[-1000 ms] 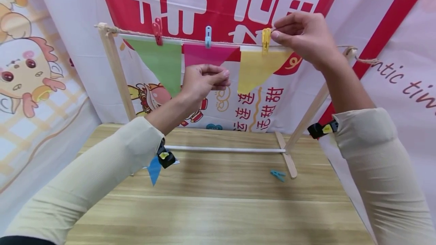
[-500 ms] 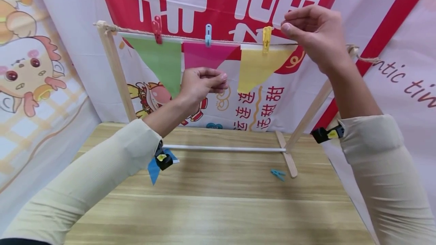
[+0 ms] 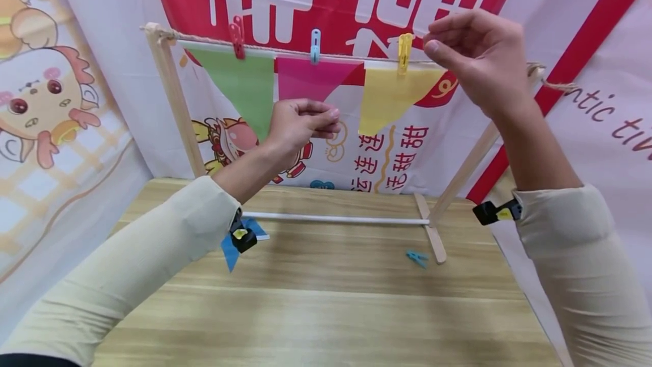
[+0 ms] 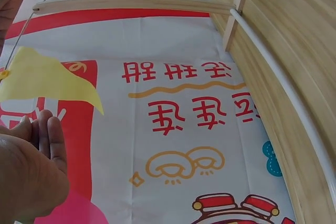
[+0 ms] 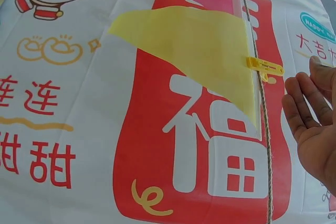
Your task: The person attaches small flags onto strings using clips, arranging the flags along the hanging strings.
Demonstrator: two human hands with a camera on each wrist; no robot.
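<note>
A yellow clothespin (image 3: 404,54) clips a yellow triangular flag (image 3: 394,95) to a twine line. Just right of that clothespin, apart from it, hovers my right hand (image 3: 481,61), fingers loosely bent and holding nothing. My left hand (image 3: 305,120) hangs in front of a pink flag (image 3: 318,75), its relaxed fingers also holding nothing. A light blue clothespin (image 3: 315,47) sits on the line at the pink flag. To the left, a red clothespin (image 3: 236,38) fastens a green flag (image 3: 249,84). In the right wrist view, a gap separates my fingertips from the yellow clothespin (image 5: 265,66).
The twine spans two wooden posts (image 3: 175,95), with a white rod (image 3: 331,218) low between them. On the wooden table (image 3: 326,321) lie a teal clothespin (image 3: 417,258) and a blue flag (image 3: 231,254), partly behind my left wrist. A printed cloth hangs behind.
My right hand has drawn away from the yellow clothespin towards the right. The yellow flag still hangs on the line. My left hand has barely moved; the head view has shifted slightly.
</note>
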